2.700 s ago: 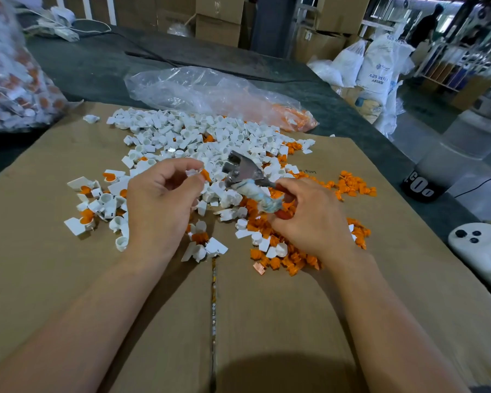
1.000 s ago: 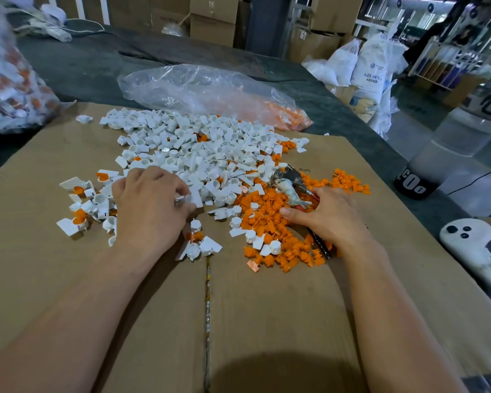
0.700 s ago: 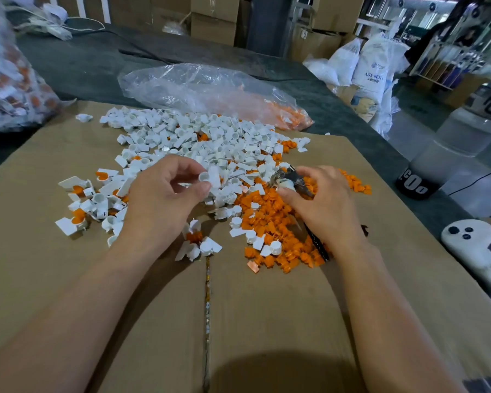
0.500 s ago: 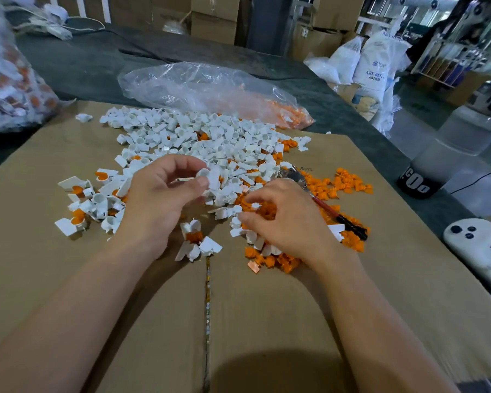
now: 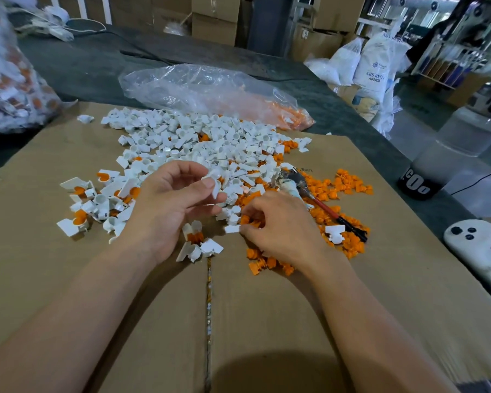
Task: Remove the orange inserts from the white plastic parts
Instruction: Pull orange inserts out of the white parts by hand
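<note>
A big heap of white plastic parts (image 5: 199, 140) covers the far middle of the cardboard sheet (image 5: 267, 321). Loose orange inserts (image 5: 332, 191) lie in a pile to its right. My left hand (image 5: 170, 205) holds one white part (image 5: 214, 180) between thumb and fingertips, just above the heap's near edge. My right hand (image 5: 278, 225) lies low on the orange pile, its fingers curled and pinching at a small white piece (image 5: 232, 228) at the pile's left edge. The pliers (image 5: 318, 201), with red and black handles, lie on the orange inserts behind my right hand.
White parts with orange inserts still in them (image 5: 91, 199) lie left of my left hand. A clear plastic bag (image 5: 210, 92) with orange pieces lies beyond the heap. A full bag (image 5: 9, 78) stands far left. A white controller (image 5: 476, 245) rests at the right edge.
My right hand put the pliers down on the orange pile and moved left and nearer, onto the inserts. My left hand picked a white part out of the heap and holds it up.
</note>
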